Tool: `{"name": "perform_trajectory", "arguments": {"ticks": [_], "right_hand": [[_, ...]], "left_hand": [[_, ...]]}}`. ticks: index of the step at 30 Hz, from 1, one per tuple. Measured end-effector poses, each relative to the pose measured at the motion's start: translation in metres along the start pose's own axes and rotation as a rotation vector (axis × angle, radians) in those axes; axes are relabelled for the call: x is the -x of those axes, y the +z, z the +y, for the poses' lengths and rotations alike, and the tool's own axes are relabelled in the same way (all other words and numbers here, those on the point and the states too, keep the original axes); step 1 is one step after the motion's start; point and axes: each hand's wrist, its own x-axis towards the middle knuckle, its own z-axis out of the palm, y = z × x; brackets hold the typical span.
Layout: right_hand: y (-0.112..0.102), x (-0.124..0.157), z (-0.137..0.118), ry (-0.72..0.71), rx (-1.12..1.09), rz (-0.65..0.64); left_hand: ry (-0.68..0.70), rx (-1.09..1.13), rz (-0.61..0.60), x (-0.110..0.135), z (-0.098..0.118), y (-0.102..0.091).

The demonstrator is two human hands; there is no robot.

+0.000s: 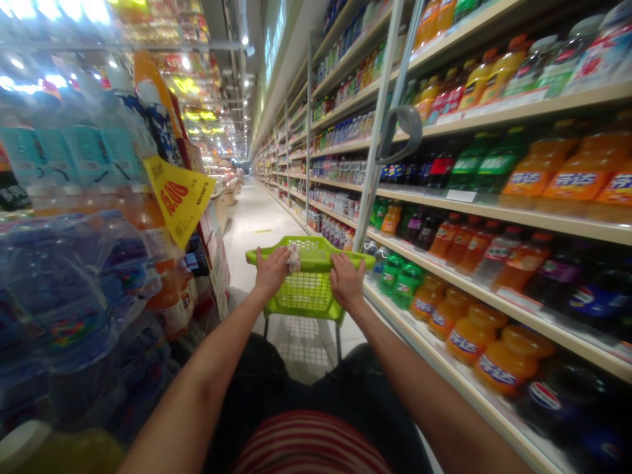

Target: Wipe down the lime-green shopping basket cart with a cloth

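Observation:
A lime-green shopping cart (309,289) with a mesh basket stands in front of me in a supermarket aisle. My left hand (270,268) is closed round the near rim of the cart and also pinches a small white crumpled paper (294,257). My right hand (346,282) grips the same rim a little to the right, fingers curled over it. The basket looks empty as far as I can see.
Long shelves (494,210) of soft-drink bottles line the right side, close to the cart. On the left stand stacked water-bottle packs (74,289) and a yellow price sign (180,196). The tiled aisle floor (257,217) runs straight ahead.

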Motion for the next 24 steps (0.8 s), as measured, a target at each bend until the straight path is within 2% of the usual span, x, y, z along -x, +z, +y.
{"name": "perform_trajectory", "arguments": {"ticks": [3,7,9,11,13,16,18,20,24], "right_hand": [[0.001,-0.002,-0.003,0.022,0.005,0.012],[0.001,-0.003,-0.004,0.03,0.022,0.002],[0.0,-0.003,-0.004,0.024,0.025,0.0],[-0.001,-0.003,-0.003,0.019,0.023,0.005],[-0.002,-0.002,-0.002,0.018,0.016,0.015],[-0.002,-0.003,-0.001,0.019,-0.003,0.022],[-0.002,-0.004,-0.001,0.022,-0.014,0.02],[-0.002,-0.005,-0.003,0.031,-0.021,0.024],[-0.006,-0.011,-0.014,0.01,-0.053,0.054]], "left_hand": [[0.034,-0.003,0.006,-0.002,0.011,0.005],[0.173,0.011,0.014,-0.009,0.04,0.02],[0.228,0.004,0.015,-0.011,0.047,0.023],[0.247,-0.007,0.019,-0.011,0.043,0.021],[0.22,-0.008,0.018,-0.008,0.03,0.015],[0.081,0.009,0.019,-0.002,0.009,0.005],[0.015,0.009,0.021,0.0,0.003,0.001],[0.023,0.004,0.017,-0.001,0.008,0.001],[0.088,0.037,-0.027,-0.009,0.033,0.006]]}}
